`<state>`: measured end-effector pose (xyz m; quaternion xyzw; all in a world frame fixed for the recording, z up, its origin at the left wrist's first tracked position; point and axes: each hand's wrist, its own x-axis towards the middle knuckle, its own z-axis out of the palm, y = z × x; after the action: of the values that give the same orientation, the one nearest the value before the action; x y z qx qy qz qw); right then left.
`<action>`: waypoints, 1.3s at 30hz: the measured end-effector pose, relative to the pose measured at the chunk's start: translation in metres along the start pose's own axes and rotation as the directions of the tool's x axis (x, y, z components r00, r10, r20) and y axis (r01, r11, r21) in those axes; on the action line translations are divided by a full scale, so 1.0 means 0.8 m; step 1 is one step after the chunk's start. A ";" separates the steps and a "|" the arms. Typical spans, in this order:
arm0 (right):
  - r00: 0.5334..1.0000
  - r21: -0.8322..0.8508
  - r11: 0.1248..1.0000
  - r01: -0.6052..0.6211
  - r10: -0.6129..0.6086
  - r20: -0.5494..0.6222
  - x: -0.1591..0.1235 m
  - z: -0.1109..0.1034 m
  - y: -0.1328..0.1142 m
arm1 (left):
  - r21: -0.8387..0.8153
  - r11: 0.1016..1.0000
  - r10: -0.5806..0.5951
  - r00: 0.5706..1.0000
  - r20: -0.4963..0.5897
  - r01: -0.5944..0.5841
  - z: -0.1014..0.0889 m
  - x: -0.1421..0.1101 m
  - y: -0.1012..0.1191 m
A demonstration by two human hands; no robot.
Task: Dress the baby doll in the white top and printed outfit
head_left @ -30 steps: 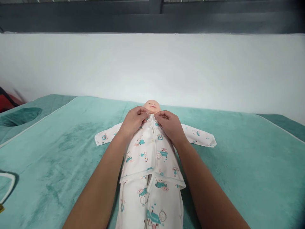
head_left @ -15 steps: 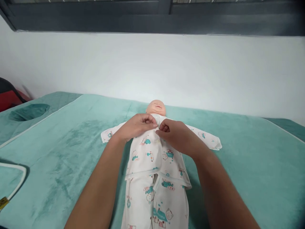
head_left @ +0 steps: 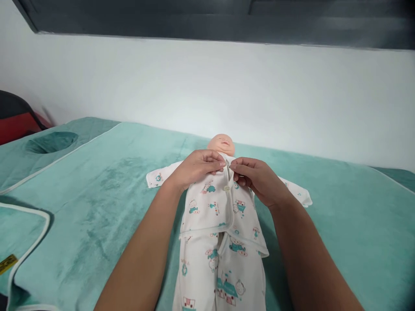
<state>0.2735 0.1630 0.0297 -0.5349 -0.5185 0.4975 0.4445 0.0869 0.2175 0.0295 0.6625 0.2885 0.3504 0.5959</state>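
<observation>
A baby doll (head_left: 221,144) lies on its back, dressed in a white baby shirt (head_left: 207,214) with teal and pink prints and matching trousers (head_left: 197,272). My left hand (head_left: 202,166) pinches the shirt's front edge just below the neck. Close beside it, my right hand (head_left: 256,177) pinches the facing edge, fingertips nearly meeting those of the left. A small pale button (head_left: 226,188) shows on the front opening below my fingers. Both sleeves stretch out sideways. My fingers cover part of the upper chest, so the exact fastening between them cannot be made out.
The doll lies on a teal plush cover (head_left: 106,207) with white piping and a round opening (head_left: 53,142) at far left. Behind stands a white wall (head_left: 207,86) under a dark frame (head_left: 194,17). A black and red object (head_left: 16,116) is at the left edge.
The view has shifted, so the doll appears further right. My right hand has turned, its fingers now pinching the shirt edge near the collar. The button below has come into sight.
</observation>
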 end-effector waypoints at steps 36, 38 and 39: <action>0.996 0.151 0.985 0.087 -0.091 0.022 0.009 -0.005 0.030 | -0.029 0.999 -0.032 0.998 0.050 0.033 0.004 0.003 -0.004; 0.995 0.154 0.984 0.087 -0.092 0.026 0.009 -0.005 0.030 | -0.030 0.999 -0.034 0.998 0.048 0.035 0.004 0.003 -0.005; 0.995 0.156 0.984 0.086 -0.091 0.028 0.009 -0.005 0.030 | -0.031 0.999 -0.033 0.998 0.047 0.034 0.004 0.003 -0.005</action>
<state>0.2796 0.1689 0.0056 -0.4666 -0.5093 0.5252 0.4971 0.0914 0.2182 0.0260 0.6560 0.2799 0.3293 0.6188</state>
